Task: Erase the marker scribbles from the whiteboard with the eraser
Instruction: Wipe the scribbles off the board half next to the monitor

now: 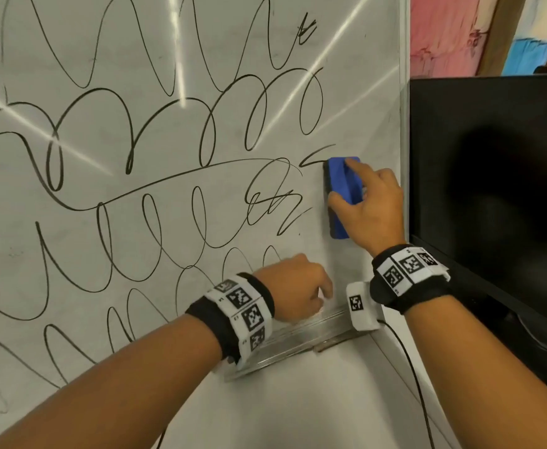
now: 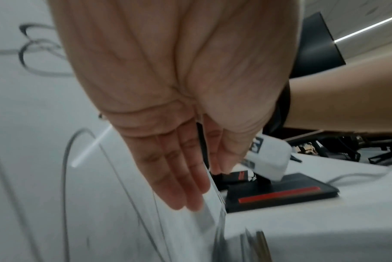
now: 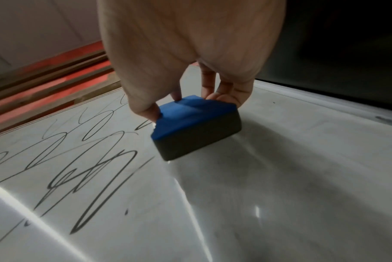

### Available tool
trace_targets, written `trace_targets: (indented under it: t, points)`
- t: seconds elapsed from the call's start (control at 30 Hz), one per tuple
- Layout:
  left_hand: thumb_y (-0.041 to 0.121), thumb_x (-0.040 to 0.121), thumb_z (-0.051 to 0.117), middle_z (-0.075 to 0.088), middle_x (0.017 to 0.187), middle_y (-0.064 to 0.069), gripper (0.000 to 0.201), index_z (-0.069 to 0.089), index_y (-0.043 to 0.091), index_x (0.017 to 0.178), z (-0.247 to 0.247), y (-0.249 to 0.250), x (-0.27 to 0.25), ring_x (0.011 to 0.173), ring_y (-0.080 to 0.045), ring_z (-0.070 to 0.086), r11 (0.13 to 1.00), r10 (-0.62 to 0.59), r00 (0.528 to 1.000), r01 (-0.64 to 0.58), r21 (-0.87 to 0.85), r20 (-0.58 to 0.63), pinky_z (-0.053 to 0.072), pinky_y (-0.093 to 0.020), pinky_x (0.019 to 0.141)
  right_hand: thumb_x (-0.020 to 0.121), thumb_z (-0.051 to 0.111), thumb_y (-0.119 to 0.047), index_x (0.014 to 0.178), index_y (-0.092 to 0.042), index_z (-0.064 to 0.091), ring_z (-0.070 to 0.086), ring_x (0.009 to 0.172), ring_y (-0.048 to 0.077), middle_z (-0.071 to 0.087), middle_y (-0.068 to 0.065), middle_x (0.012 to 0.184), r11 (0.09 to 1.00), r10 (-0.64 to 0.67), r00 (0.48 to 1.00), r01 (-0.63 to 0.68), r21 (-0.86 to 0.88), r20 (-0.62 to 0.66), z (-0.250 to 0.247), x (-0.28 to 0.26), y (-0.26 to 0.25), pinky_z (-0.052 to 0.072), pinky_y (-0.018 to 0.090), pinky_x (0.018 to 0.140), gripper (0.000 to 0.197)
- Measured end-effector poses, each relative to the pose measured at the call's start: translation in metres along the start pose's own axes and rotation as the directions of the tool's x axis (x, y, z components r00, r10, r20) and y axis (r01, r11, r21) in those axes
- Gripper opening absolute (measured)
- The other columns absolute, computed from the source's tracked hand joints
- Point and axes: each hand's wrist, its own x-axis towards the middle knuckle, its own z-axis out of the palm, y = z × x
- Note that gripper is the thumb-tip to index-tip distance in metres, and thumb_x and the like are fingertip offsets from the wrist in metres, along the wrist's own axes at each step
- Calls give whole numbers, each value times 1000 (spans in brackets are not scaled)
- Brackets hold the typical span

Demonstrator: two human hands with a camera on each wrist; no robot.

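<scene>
Head view: eraser [image 1: 343,196] is held flat against board [image 1: 168,222], beside its right edge
Right hand [image 1: 371,205]: clasped round the eraser
Left hand [image 1: 293,291]: fingers straight, laid on the board's lower edge
Scribbles [image 1: 129,150]: spread left of the eraser

- Head view looked down along both forearms at the whiteboard [image 1: 168,205], from close.
- Left wrist view faced past the left hand [image 2: 179,109] to the board's edge.
- Right wrist view sat close behind the eraser [image 3: 195,125], sharing the scribbles [image 3: 82,177] with the head view.
</scene>
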Motion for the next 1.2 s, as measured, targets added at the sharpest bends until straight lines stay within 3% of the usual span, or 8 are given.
trace_targets:
  t: [0.2,0.4,0.5,0.67,0.83,0.97,1.1,1.2]
  points:
    - [32,93,53,71,86,8,26,71,28,110,-80,8,-8,79,-9,63,991,68,900,-10,136,-430,56,-36,76,83,76,-40,142,-29,49,47,92,9,44,-2,110,998,-60,994,60,4,91,4,-11,4,36,10,75,66]
    - [34,94,51,69,107,-2,35,67,20,121,-150,-20,-8,103,-23,59,932,97,728,173,318,-679,46,-47,93,86,72,-41,142,-29,46,49,93,11,47,1,114,997,71,997,-71,7,17,-1,-4,4,32,7,71,63]
    - [31,92,53,66,115,-7,37,66,16,124,-173,-36,-9,110,-28,56,888,112,682,259,381,-723,45,-49,93,84,74,-40,142,-29,46,49,93,11,45,-2,112,998,-55,991,55,3,125,6,-11,0,33,6,72,65]
    - [29,90,55,60,124,-12,39,65,12,123,-203,-48,-13,121,-33,49,845,129,654,321,428,-745,39,-50,97,85,73,-38,141,-29,48,49,82,6,46,1,107,987,144,987,-138,79,-66,3,11,-7,41,13,71,61]
    - [33,90,50,54,134,-15,47,58,12,131,-240,-58,-16,127,-37,43,795,133,626,396,460,-768,34,-54,102,81,75,-41,140,-31,49,47,86,2,44,-3,106,994,-72,994,65,83,85,13,0,-13,40,11,74,65]
    - [34,90,47,47,140,-17,51,52,11,135,-267,-68,-17,131,-39,38,765,101,595,466,444,-797,31,-55,105,83,74,-39,140,-30,50,47,85,-1,45,-1,107,996,15,999,-12,90,-37,10,18,-18,37,7,71,63]
    - [40,89,40,41,145,-19,56,48,11,137,-286,-77,-18,134,-38,34,732,122,546,515,447,-829,27,-55,108,82,75,-39,141,-31,49,47,89,-1,42,-4,107,989,-132,987,125,83,87,15,10,-23,37,7,73,65]
    - [44,90,37,37,147,-19,60,43,11,140,-302,-80,-19,138,-37,30,711,118,534,543,447,-837,22,-55,112,80,77,-38,139,-32,51,49,87,2,45,-3,106,993,-84,996,82,89,16,12,14,-13,38,8,71,65]
